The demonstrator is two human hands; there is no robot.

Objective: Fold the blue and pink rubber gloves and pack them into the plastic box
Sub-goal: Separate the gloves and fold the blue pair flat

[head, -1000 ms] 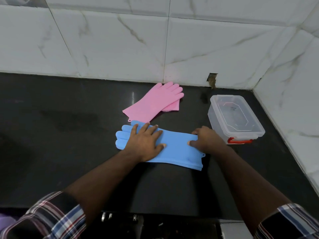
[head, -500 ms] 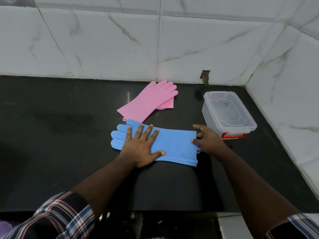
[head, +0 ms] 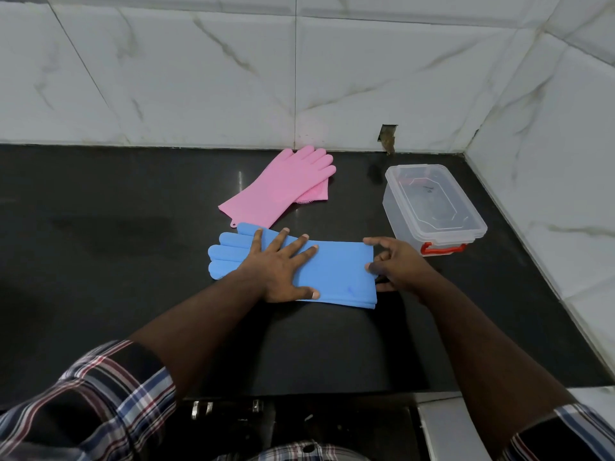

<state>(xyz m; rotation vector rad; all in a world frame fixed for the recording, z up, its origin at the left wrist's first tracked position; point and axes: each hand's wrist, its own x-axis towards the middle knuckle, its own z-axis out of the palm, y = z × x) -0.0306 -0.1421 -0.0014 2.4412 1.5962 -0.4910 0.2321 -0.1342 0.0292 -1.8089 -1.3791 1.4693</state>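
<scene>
Risk: if I fold before the cuffs line up, the springy blue gloves may slip apart.
Left hand: spread flat, pressing the stack onto the black counter.
Right hand: fingers loosely curled at the cuff edge; a real pinch I cannot tell.
Pink gloves: smooth, bristled underside, just behind.
Plastic box: clear, lidded, red latch, right.

My head camera is looking forward and down at the black counter from close above. It is facing the tiled corner wall, taking in both my forearms reaching away.
</scene>
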